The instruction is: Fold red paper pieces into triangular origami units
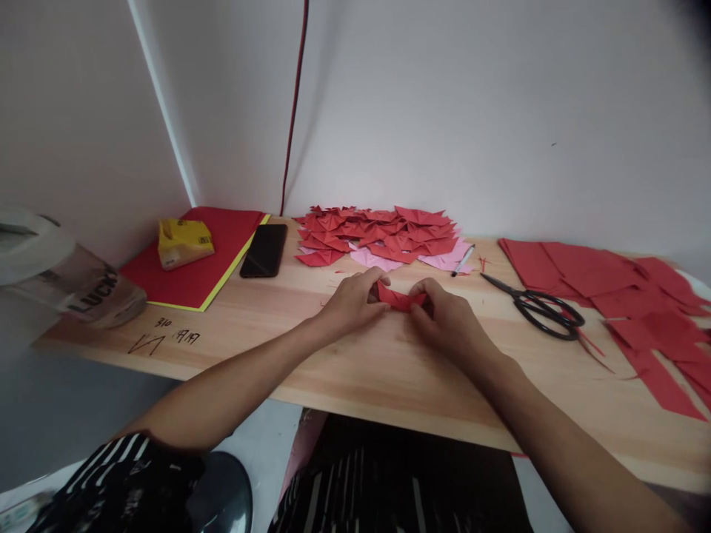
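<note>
A small folded red paper piece (401, 299) lies on the wooden table (355, 370) between my two hands. My left hand (354, 300) pinches its left end, fingers curled over it. My right hand (451, 318) pinches its right end, fingers pressed together. Behind them, against the wall, lies a heap of several folded red and pink paper pieces (383, 235).
Black scissors (541, 305) and cut red paper sheets (627, 296) lie at the right. A pen (463, 260) rests by the heap. At the left are a black phone (265, 250), a red folder (203, 255) with a yellow packet (183, 241), and a bag (72, 285).
</note>
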A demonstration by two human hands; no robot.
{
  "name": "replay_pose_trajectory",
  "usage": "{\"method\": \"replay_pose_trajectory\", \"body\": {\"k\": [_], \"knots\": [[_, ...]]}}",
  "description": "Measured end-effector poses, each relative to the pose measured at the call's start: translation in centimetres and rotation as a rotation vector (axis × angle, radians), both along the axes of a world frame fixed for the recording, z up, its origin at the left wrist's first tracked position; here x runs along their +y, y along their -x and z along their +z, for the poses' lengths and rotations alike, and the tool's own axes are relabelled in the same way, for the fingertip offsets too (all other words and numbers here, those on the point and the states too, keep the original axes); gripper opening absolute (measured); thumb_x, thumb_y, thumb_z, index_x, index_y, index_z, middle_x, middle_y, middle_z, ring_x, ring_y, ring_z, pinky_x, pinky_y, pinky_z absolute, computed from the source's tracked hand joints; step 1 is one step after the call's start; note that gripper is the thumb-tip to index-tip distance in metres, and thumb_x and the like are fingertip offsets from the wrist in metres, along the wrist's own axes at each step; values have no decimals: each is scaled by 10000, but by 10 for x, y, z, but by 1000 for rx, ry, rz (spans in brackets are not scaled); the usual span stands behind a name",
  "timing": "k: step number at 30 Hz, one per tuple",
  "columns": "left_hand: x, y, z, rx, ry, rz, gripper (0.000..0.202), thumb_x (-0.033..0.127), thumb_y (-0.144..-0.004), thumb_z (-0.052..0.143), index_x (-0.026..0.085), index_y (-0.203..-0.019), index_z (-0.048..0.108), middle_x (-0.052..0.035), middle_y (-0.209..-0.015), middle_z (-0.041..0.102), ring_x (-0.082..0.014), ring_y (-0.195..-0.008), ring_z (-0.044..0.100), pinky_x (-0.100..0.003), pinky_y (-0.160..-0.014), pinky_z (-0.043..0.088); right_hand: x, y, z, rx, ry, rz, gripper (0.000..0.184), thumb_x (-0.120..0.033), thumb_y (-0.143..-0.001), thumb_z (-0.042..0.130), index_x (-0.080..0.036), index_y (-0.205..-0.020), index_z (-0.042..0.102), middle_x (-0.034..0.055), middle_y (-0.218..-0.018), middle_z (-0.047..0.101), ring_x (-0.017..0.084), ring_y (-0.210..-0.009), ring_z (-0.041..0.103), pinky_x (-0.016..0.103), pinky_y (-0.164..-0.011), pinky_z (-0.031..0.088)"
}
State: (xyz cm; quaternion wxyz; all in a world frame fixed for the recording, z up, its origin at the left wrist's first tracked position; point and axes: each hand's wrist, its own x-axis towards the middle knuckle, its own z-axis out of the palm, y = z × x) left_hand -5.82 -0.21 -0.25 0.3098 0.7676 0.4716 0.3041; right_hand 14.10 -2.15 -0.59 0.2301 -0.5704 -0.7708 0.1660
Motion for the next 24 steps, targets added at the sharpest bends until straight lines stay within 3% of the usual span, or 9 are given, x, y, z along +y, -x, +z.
{"method": "replay_pose_trajectory", "body": {"k": [6, 16, 24], "knots": [[2, 2, 2, -24, 31, 21, 294, 192, -712, 679, 205, -984, 568, 68, -642, 537, -99, -584, 513, -207, -581, 386, -1, -1, 6, 62, -5, 12, 115, -194, -794, 493, -212, -902, 527, 2, -675, 633, 157, -567, 571, 253, -565, 375], [5, 6, 1, -132, 63, -8, 351, 251, -704, 711, 203, -1016, 560, 73, -639, 493, -85, -566, 474, -197, -545, 364, -1, -3, 8, 94, -29, -1, 138, -196, -794, 511, -208, -929, 536, -13, -671, 634, 123, -513, 542, 236, -550, 390], [4, 5, 0, -214, 115, -151, 248, 153, -708, 675, 176, -935, 577, 14, -808, 634, -78, -650, 573, -193, -609, 432, 0, -5, 5, 82, -48, -11, 150, -185, -786, 524, -216, -931, 547, -9, -724, 661, 125, -542, 555, 239, -566, 398]]}}
